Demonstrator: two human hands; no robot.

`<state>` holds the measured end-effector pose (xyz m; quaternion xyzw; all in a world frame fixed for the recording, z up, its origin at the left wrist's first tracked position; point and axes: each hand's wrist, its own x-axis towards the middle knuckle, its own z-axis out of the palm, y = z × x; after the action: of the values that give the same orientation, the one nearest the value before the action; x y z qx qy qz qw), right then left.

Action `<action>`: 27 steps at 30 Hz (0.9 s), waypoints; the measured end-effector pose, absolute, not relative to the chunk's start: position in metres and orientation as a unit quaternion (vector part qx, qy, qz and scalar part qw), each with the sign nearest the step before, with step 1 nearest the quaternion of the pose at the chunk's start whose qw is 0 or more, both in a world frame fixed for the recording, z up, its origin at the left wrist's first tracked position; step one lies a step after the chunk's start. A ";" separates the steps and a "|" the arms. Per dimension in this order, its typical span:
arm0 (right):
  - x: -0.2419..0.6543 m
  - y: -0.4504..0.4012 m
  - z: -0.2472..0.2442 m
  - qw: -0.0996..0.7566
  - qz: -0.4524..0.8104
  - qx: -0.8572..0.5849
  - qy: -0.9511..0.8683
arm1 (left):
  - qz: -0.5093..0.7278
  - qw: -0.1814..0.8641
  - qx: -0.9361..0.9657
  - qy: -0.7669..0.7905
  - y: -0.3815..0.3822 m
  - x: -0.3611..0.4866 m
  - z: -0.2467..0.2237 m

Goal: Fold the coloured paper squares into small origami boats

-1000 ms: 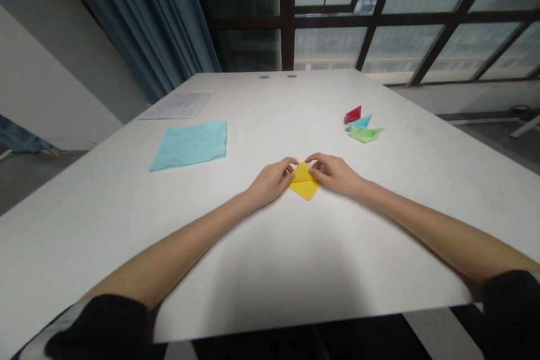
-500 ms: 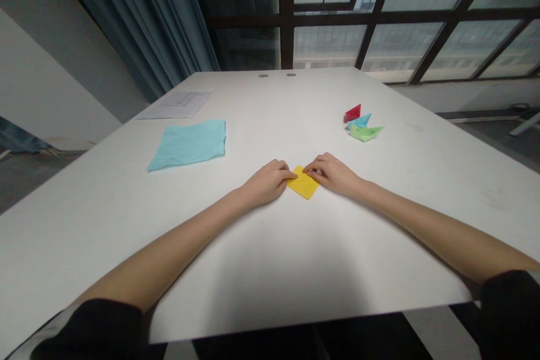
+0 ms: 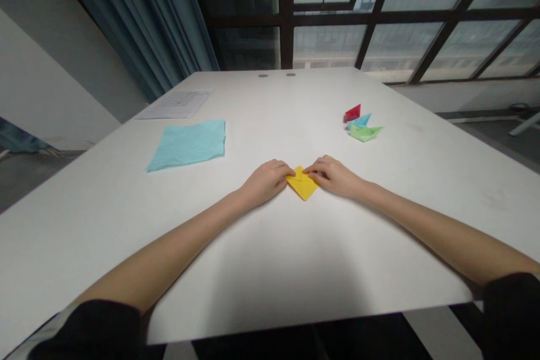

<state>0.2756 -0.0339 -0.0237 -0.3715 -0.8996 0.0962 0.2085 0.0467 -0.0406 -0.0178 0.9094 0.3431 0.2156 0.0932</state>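
Observation:
A small folded piece of yellow paper (image 3: 304,188) lies on the white table in front of me, one corner toward me and a crease across its middle. My left hand (image 3: 269,180) grips its left corner, fingers closed on the edge. On the opposite side my right hand (image 3: 331,175) pinches the upper right part between thumb and fingers. The fingertips cover both side corners of the paper.
Three folded paper boats stand at the right: a red one (image 3: 352,113), a blue one (image 3: 359,122) and a green one (image 3: 366,133). A light blue cloth (image 3: 188,145) lies at the left, with a printed sheet (image 3: 177,104) behind it on the table (image 3: 270,270).
The yellow paper has turned slightly, its near corner shifting a little left. My left fingers have drawn back slightly toward its edge; the right hand has barely moved.

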 end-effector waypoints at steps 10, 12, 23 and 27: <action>0.281 -0.038 -0.008 0.362 0.181 -0.341 -0.848 | 0.385 0.198 0.773 0.464 -0.041 0.045 -0.003; 0.281 -0.037 -0.007 0.395 0.205 -0.355 -0.822 | 0.392 0.253 0.740 0.484 -0.038 0.046 -0.004; 0.279 -0.035 -0.013 0.360 0.221 -0.444 -0.790 | 0.345 0.407 0.694 0.483 -0.036 0.048 -0.013; 0.278 -0.036 -0.018 0.281 0.159 -0.443 -0.836 | 0.281 0.230 0.814 0.454 -0.040 0.049 -0.018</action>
<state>0.2775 -0.0360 -0.0182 -0.4433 -0.8363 0.1592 0.2807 0.0486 -0.0400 -0.0180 0.8138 0.4536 0.2811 0.2302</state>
